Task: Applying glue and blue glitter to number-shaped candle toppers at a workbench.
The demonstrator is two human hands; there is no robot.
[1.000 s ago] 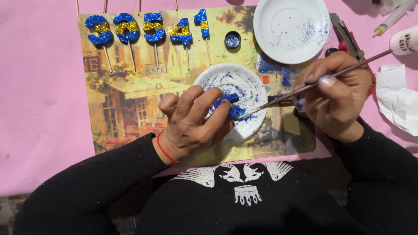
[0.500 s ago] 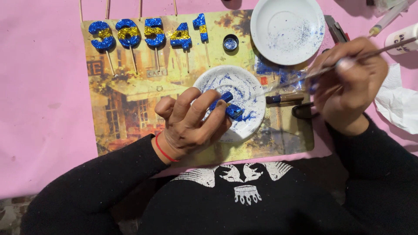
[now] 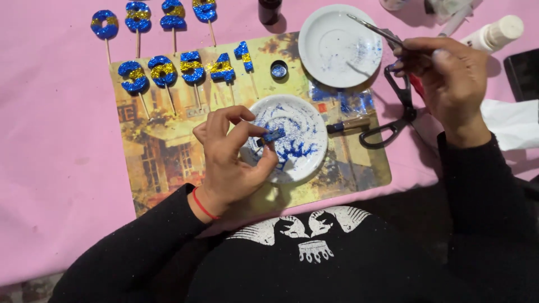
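From the head view, the left hand (image 3: 233, 157) pinches a small blue glittered piece (image 3: 273, 136) between thumb and fingertips, its grip narrow, over the white plate (image 3: 306, 115) so loose glitter falls into it. The right hand (image 3: 449, 73) is raised over the upper empty plate (image 3: 337, 25), its grip closed on a thin brush (image 3: 373, 29), clear of the wet work. Finished glittered numbers on sticks (image 3: 191, 64) lie on the picture mat (image 3: 168, 163) covering the pink counter (image 3: 50, 168); scissors (image 3: 396, 118) rest beside.
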